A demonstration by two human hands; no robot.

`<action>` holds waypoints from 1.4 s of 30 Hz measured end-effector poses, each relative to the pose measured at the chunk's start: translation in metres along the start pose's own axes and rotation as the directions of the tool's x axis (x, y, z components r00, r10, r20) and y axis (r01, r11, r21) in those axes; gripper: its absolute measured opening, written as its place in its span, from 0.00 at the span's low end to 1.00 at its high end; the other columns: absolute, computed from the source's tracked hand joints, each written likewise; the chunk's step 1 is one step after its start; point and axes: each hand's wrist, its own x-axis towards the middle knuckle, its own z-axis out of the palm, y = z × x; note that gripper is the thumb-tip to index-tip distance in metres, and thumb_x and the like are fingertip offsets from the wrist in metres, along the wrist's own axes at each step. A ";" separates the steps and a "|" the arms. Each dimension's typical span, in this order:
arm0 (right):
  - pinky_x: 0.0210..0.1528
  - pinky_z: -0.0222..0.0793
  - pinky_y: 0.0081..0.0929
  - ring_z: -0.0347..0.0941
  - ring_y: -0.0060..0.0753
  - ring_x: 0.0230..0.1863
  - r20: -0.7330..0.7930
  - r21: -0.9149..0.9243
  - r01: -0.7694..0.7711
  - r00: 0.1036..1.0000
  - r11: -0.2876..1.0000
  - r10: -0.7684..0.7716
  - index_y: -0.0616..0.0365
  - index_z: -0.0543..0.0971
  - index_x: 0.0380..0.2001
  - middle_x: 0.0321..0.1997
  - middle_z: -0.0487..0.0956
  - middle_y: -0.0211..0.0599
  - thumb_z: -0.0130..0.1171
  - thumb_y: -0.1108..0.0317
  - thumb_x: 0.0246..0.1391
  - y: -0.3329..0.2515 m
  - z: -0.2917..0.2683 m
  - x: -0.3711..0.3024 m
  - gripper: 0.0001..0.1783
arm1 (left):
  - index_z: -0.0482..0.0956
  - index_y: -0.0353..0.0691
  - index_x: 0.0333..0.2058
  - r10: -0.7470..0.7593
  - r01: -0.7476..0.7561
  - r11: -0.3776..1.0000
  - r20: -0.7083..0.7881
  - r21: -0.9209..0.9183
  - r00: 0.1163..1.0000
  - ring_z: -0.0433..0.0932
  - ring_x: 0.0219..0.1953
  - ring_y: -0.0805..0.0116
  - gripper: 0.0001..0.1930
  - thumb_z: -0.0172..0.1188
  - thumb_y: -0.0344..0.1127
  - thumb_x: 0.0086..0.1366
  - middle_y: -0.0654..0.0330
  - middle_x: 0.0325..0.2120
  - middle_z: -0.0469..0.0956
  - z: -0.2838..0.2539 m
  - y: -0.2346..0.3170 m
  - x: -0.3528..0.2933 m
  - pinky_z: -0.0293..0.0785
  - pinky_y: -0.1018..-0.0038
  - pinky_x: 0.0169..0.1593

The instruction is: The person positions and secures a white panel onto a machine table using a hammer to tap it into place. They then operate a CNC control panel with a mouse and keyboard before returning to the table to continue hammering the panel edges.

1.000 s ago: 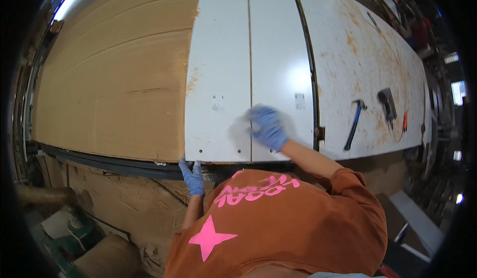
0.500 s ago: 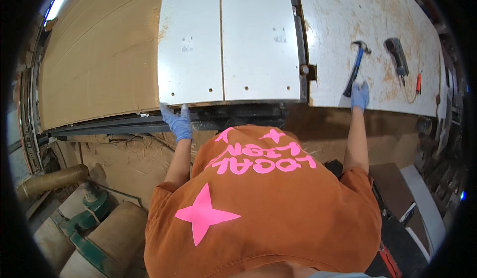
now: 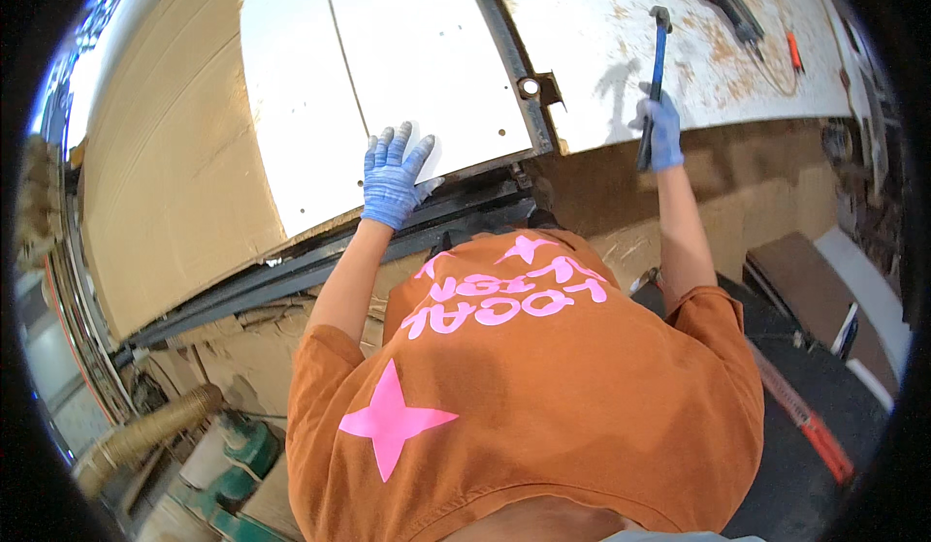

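Note:
My right hand [image 3: 665, 133], in a blue glove, is closed round the dark handle of a claw hammer [image 3: 659, 55] with a blue shaft. The hammer is held up off the white tabletop [image 3: 592, 67], and its shadow falls beside it. With fingers spread, my left hand [image 3: 393, 181], also gloved, lies flat near the front edge of two white panels. Its fingertips are by the seam between the left panel [image 3: 291, 86] and the right panel [image 3: 427, 57]. Small holes run along the panels' front edge; the hand may cover part of that row.
A dark handheld device [image 3: 725, 4] with a cord and a red tool [image 3: 794, 51] lie on the tabletop at the right. Brown board [image 3: 175, 174] extends left of the panels. A dark metal rail with a holed bracket [image 3: 529, 87] runs along the panels' right side. Green machinery [image 3: 242, 455] stands lower left.
My right hand has lifted the hammer off the tabletop. My left hand has moved right, from the left panel's front corner onto the panels by the seam. The whole view has tilted.

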 end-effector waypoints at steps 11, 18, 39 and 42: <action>0.18 0.62 0.17 0.63 0.15 0.15 -0.250 0.008 -0.178 0.952 0.984 0.175 0.55 0.76 0.38 0.16 0.68 0.24 0.48 0.55 0.64 0.077 0.114 -0.251 0.15 | 0.69 0.54 0.58 0.243 -0.243 0.970 0.039 -0.017 0.969 0.60 0.62 0.45 0.34 0.66 0.51 0.52 0.50 0.61 0.62 0.002 -0.002 0.013 0.51 0.48 0.65; 0.16 0.61 0.17 0.61 0.16 0.15 -0.290 0.386 -0.195 0.902 0.902 0.319 0.56 0.72 0.38 0.16 0.67 0.25 0.50 0.51 0.64 0.112 0.205 -0.262 0.17 | 0.70 0.54 0.56 0.251 -0.250 0.967 0.019 -0.039 0.968 0.58 0.63 0.45 0.31 0.66 0.49 0.53 0.51 0.60 0.62 0.004 -0.003 0.012 0.47 0.47 0.66; 0.13 0.63 0.23 0.61 0.23 0.11 -0.533 0.772 0.253 0.759 0.583 0.375 0.55 0.70 0.34 0.15 0.67 0.29 0.47 0.49 0.65 0.115 0.355 -0.218 0.19 | 0.69 0.41 0.55 0.560 -0.526 0.785 0.012 -0.327 0.828 0.62 0.61 0.42 0.34 0.68 0.42 0.48 0.43 0.60 0.61 -0.005 -0.040 0.027 0.60 0.55 0.62; 0.15 0.63 0.23 0.62 0.22 0.12 -0.708 0.647 0.437 0.649 0.625 0.279 0.55 0.69 0.34 0.14 0.65 0.27 0.46 0.47 0.64 0.116 0.354 -0.220 0.20 | 0.69 0.41 0.54 0.559 -0.539 0.747 -0.072 -0.389 0.826 0.62 0.61 0.42 0.35 0.71 0.37 0.46 0.42 0.61 0.59 -0.006 -0.037 0.026 0.62 0.56 0.61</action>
